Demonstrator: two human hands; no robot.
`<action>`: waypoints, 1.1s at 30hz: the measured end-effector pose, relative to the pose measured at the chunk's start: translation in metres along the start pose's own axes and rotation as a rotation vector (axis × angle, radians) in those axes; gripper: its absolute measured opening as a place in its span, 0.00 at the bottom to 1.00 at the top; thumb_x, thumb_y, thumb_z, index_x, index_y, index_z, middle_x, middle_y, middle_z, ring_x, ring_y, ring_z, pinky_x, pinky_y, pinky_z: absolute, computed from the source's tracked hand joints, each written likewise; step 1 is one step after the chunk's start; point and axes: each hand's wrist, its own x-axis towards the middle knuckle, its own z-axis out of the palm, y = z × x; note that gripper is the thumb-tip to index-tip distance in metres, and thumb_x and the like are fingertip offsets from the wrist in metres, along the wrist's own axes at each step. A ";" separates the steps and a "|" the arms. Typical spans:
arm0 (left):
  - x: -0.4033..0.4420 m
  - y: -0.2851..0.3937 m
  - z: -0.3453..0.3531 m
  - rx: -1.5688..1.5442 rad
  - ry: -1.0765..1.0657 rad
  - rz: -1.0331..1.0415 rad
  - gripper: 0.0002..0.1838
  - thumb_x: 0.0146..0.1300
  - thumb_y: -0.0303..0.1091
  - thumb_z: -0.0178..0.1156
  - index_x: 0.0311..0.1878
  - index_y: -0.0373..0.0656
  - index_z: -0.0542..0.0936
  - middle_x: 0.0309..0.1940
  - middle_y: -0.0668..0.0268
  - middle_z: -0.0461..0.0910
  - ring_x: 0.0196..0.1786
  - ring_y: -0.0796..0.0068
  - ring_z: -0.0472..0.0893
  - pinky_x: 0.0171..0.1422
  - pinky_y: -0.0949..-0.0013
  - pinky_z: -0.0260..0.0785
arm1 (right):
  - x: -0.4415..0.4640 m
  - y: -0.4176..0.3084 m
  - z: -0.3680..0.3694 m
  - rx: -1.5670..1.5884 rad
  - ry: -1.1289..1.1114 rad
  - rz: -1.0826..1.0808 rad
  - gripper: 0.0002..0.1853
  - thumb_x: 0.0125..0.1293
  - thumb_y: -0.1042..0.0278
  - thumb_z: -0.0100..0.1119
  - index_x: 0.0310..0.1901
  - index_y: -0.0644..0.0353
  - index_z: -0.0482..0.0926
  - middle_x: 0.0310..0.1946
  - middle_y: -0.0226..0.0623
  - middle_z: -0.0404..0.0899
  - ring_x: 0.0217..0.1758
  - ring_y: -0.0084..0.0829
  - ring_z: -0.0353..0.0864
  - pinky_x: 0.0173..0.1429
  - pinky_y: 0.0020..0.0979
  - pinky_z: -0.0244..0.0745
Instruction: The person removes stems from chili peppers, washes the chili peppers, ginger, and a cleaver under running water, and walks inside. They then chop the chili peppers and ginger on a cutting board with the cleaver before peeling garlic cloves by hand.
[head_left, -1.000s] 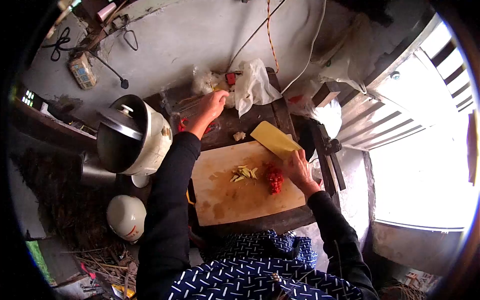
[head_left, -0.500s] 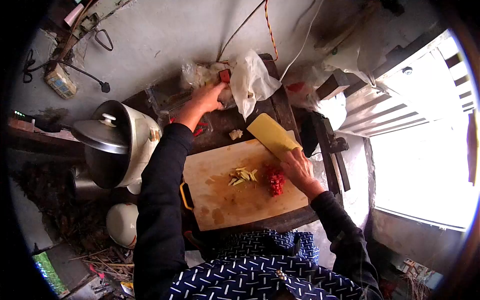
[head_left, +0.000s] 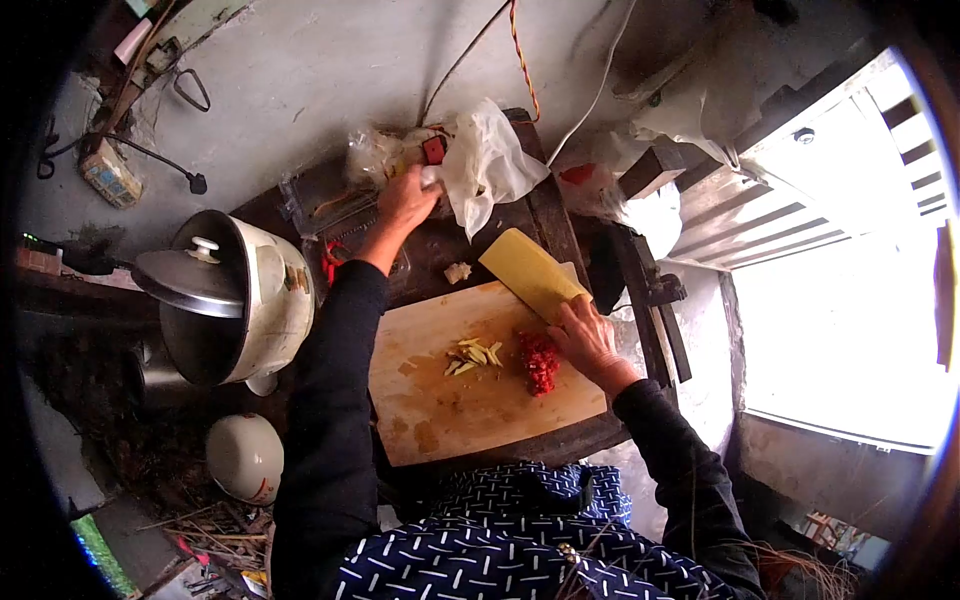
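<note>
My right hand (head_left: pixel 587 342) is wrapped round a cleaver at the right of the cutting board (head_left: pixel 440 420). The cleaver's broad blade (head_left: pixel 535 270) looks yellowish and slants up and left over the board's far edge. Close to my right hand lies a heap of chopped red pepper (head_left: pixel 540 363). Left of it are pale yellow strips (head_left: pixel 472 356), perhaps ginger. My left hand (head_left: pixel 408 203) is behind the board, beside a white plastic bag (head_left: pixel 487 165), fingers closed at a small whitish thing I cannot make out. A knobbly pale piece (head_left: pixel 457 272) sits beyond the board.
A large pot (head_left: pixel 283 300) with a lid (head_left: pixel 190 278) tilted in its mouth stands at left. Below it is a white rounded vessel (head_left: pixel 245 458). Red peppers (head_left: pixel 331 260) lie left of my forearm. A red box (head_left: pixel 433 150) sits among the bags by the wall.
My left hand has drawn back slightly from the red box, and a whitish thing now shows at its fingertips. My right hand keeps the cleaver in place; the view has shifted a little.
</note>
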 end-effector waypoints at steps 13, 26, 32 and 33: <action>-0.027 -0.002 -0.074 -1.123 -0.174 -0.235 0.25 0.57 0.29 0.59 0.59 0.42 0.67 0.49 0.61 0.75 0.48 0.67 0.77 0.36 0.71 0.75 | 0.002 -0.001 -0.001 0.061 0.038 -0.022 0.12 0.54 0.59 0.61 0.34 0.52 0.71 0.39 0.40 0.68 0.42 0.45 0.75 0.39 0.45 0.73; -0.157 0.012 -0.102 -2.095 -0.357 -0.330 0.21 0.68 0.44 0.41 0.53 0.37 0.71 0.38 0.54 0.79 0.29 0.64 0.78 0.30 0.64 0.71 | 0.000 -0.002 -0.002 0.071 0.003 0.004 0.09 0.56 0.60 0.57 0.37 0.52 0.74 0.42 0.41 0.70 0.46 0.47 0.74 0.45 0.44 0.71; -0.289 0.029 -0.122 -2.371 -0.227 -0.265 0.27 0.67 0.49 0.45 0.60 0.35 0.65 0.45 0.49 0.72 0.38 0.58 0.76 0.39 0.56 0.74 | -0.008 -0.012 -0.033 0.011 -0.079 -0.238 0.13 0.57 0.60 0.56 0.44 0.52 0.76 0.46 0.40 0.72 0.46 0.44 0.76 0.45 0.42 0.71; -0.313 0.029 -0.125 -2.415 -0.189 -0.255 0.28 0.67 0.48 0.45 0.60 0.35 0.64 0.47 0.47 0.71 0.40 0.56 0.76 0.40 0.55 0.74 | -0.010 -0.010 -0.034 0.008 -0.104 -0.275 0.13 0.57 0.60 0.56 0.44 0.52 0.76 0.46 0.40 0.72 0.46 0.44 0.76 0.45 0.42 0.71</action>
